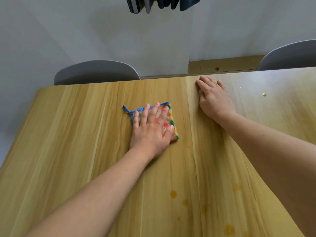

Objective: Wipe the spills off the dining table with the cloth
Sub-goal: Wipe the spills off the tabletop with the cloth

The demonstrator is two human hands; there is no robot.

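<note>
One cloth (168,119) mid-table (68,134), pressed flat under left hand (150,129), fingers spread. Right hand (214,100) flat near far edge, fingers together. Several orange spills (173,194) near. Two chairs (95,71) behind.

Two bare forearms reach into view from the lower edge, both uncovered from elbow to wrist, with no sleeve showing on either. The left hand (151,130) carries no ring, watch, band or glove; its fingernails are short, plain and unpainted, and the knuckles and tendons stand out across its back. The right hand (215,99) is likewise unadorned, its wrist free of any strap or bracelet, its nails also trimmed close. A small dark mark, like a mole, dots the right forearm partway toward the elbow. The rest of the person lies outside the picture, so clothing cannot be told.
</note>
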